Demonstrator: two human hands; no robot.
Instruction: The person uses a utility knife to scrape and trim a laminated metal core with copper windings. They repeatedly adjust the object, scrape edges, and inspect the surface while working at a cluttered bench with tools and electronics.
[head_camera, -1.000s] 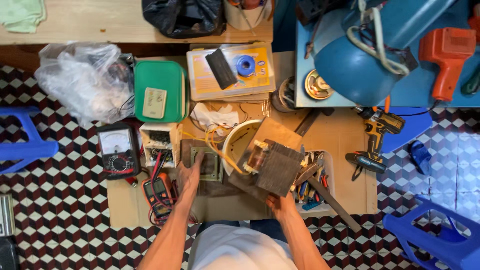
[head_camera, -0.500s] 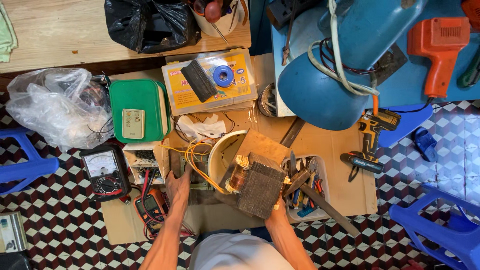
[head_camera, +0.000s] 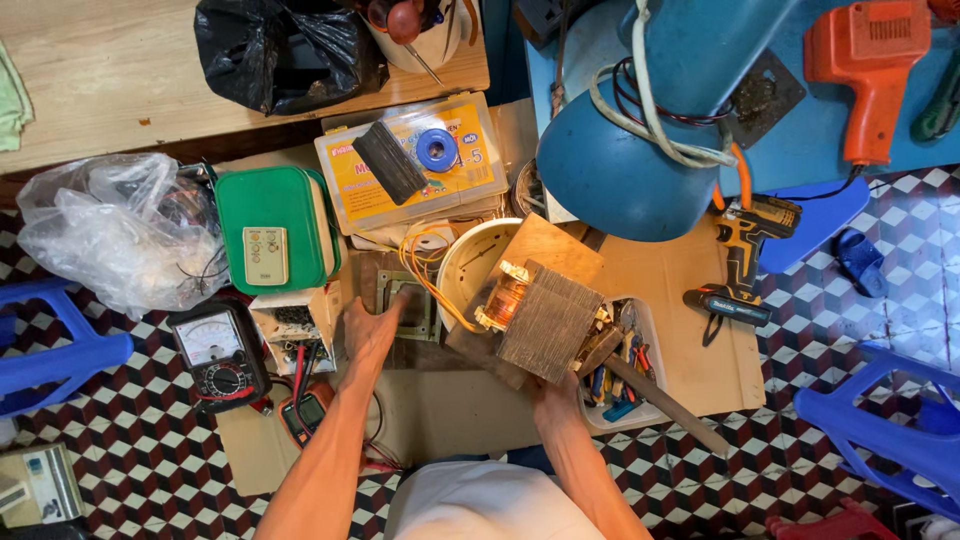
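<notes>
Transformer (head_camera: 545, 320), chunky laminated block with a copper coil on its left end, sits propped over the cardboard, right hand (head_camera: 553, 397) gripping its bottom edge. Left hand (head_camera: 368, 335) is open, fingers flat, pressing on a small metal frame (head_camera: 412, 305) just beside it. Analog multimeter (head_camera: 215, 352) lies off to the left.

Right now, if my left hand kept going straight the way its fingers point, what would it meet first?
Most likely the flat grey metal frame lying on the cardboard: the left hand points up and slightly right with its fingertips at the frame's edge. Whether they already touch is unclear.
</notes>
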